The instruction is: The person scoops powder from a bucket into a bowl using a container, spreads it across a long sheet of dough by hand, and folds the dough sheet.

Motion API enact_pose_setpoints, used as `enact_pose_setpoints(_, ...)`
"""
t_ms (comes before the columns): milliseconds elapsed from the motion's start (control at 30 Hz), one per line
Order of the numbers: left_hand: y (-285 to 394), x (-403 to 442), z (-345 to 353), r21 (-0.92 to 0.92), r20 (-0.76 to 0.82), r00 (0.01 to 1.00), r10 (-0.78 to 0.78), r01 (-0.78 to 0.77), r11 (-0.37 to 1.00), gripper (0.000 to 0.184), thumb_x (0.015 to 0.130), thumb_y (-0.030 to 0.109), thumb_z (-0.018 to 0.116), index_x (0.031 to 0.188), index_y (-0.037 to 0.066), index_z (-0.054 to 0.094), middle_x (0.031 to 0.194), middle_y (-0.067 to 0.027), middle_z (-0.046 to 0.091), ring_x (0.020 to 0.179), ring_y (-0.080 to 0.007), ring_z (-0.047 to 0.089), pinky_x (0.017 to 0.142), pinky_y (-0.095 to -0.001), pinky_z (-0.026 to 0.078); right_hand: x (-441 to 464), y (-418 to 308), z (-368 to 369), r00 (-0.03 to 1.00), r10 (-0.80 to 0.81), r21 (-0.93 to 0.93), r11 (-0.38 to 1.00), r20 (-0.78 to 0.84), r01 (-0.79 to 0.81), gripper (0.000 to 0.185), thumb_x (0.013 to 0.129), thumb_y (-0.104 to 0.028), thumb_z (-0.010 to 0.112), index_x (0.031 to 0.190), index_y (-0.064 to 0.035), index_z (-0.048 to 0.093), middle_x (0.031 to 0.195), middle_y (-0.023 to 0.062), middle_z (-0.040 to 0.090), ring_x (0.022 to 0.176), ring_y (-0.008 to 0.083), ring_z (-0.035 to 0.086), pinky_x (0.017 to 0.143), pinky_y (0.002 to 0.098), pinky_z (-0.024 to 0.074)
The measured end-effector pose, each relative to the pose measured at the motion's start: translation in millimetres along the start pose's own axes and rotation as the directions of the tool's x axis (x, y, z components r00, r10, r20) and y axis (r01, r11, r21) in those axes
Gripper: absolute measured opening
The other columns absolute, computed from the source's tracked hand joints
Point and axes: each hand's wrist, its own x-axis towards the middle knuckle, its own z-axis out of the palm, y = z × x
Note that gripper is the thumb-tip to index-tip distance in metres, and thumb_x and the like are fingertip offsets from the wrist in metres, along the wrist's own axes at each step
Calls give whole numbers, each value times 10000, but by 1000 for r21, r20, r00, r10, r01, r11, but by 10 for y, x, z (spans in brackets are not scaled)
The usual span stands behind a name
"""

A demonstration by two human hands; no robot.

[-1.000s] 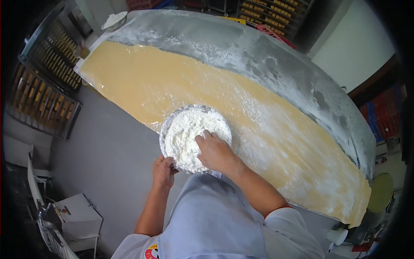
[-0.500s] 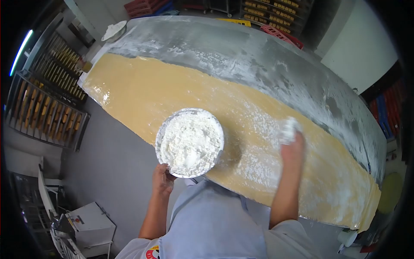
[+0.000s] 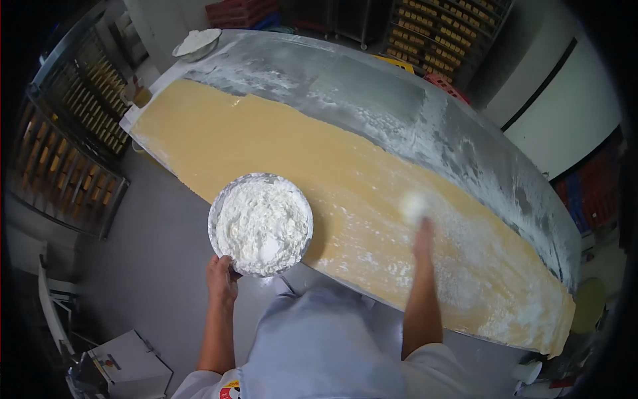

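Note:
A wide sheet of yellow dough (image 3: pixel 266 143) lies along the near side of the metal table (image 3: pixel 372 86), with white flour streaked over its right half. My left hand (image 3: pixel 221 279) grips the rim of a round bowl full of white flour (image 3: pixel 262 226), held level at the dough's near edge. Over the floured part of the dough, my right hand (image 3: pixel 423 233) is smeared by motion, with a blurred white patch at its fingertips. Its fingers cannot be made out.
Racks with trays of baked pieces stand at the left (image 3: pixel 66 166) and at the back (image 3: pixel 442 36). A second bowl of flour (image 3: pixel 197 44) sits at the table's far left corner. A white box (image 3: pixel 129 366) stands at the lower left.
My right hand has gone from inside the flour bowl to above the dough on the right, where flour marks have changed. The bowl has shifted left in view with my left hand.

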Motion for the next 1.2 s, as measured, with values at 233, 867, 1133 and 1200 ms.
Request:
enact_pose_setpoints(233, 506, 390, -139, 39, 34, 997, -63, 62, 997, 237, 847, 11, 493, 1055, -37, 596, 920, -122, 676, 731, -211, 691, 666, -366, 613, 8, -4392, 386, 819, -414, 330, 897, 397, 294, 654, 875, -233, 644, 1432, -10, 384, 1413, 272, 448, 1305, 422, 442, 1111, 429, 345)
enact_pose_setpoints(867, 458, 514, -69, 108, 234, 918, -320, 302, 947, 241, 838, 13, 509, 1057, -26, 604, 902, -124, 682, 702, -210, 686, 654, -356, 615, -325, -4629, 792, 814, -318, 455, 887, 486, 75, 285, 843, -27, 590, 1125, 0, 616, 1085, 209, 622, 939, 331, 640, 836, 410, 521)
enact_pose_setpoints(1133, 699, 692, -671, 60, 187, 966, -180, 171, 983, 444, 812, 173, 556, 1219, -5, 531, 1111, -130, 645, 922, -223, 677, 741, -362, 600, -322, -1798, -845, 677, 730, 937, 296, -95, -188, 283, 970, -154, 517, 1180, 11, 610, 1077, 78, 655, 938, 149, 628, 798, 284, 533)
enact_pose_setpoints(1200, 913, 760, -884, 29, 107, 988, -110, 107, 994, 509, 787, 185, 570, 1259, 6, 507, 1148, -131, 631, 978, -245, 666, 784, -387, 588, -815, -1130, -1832, 711, 646, 862, 494, -279, -111, 280, 937, -156, 516, 1133, 9, 629, 1036, 99, 654, 874, 187, 639, 752, 313, 553)
